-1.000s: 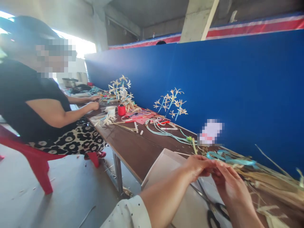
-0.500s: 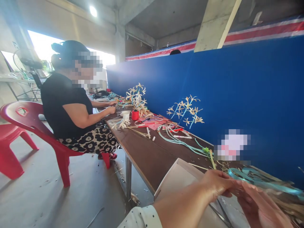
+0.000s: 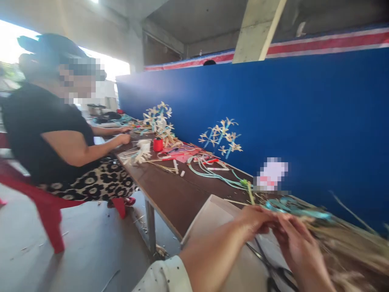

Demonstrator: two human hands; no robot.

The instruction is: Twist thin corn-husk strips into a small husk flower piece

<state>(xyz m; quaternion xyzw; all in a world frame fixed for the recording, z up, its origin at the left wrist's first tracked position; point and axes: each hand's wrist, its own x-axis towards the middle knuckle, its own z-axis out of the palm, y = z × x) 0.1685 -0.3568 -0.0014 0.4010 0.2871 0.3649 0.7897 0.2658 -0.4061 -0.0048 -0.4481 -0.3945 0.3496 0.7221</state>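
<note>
My left hand (image 3: 257, 221) and my right hand (image 3: 299, 251) meet fingertip to fingertip low at the right, above a pale board (image 3: 212, 217) on the brown table (image 3: 170, 190). Both are closed in a pinch on something too small and blurred to name. Black-handled scissors (image 3: 269, 269) lie on the board just under my hands. A teal ribbon (image 3: 296, 207) and a heap of dry straw strips (image 3: 349, 243) lie just beyond my right hand.
A person in a black top (image 3: 39, 129) sits on a red chair (image 3: 45, 211) at the left, hands on the table. Straw flowers (image 3: 223, 136), a red spool (image 3: 157, 144), a white cup (image 3: 145, 144) and teal cords (image 3: 209, 170) lie along the blue partition (image 3: 304, 121).
The view has swung back to the left and down; the seated person sits further left in frame. My hands remain pinched together over the board.
</note>
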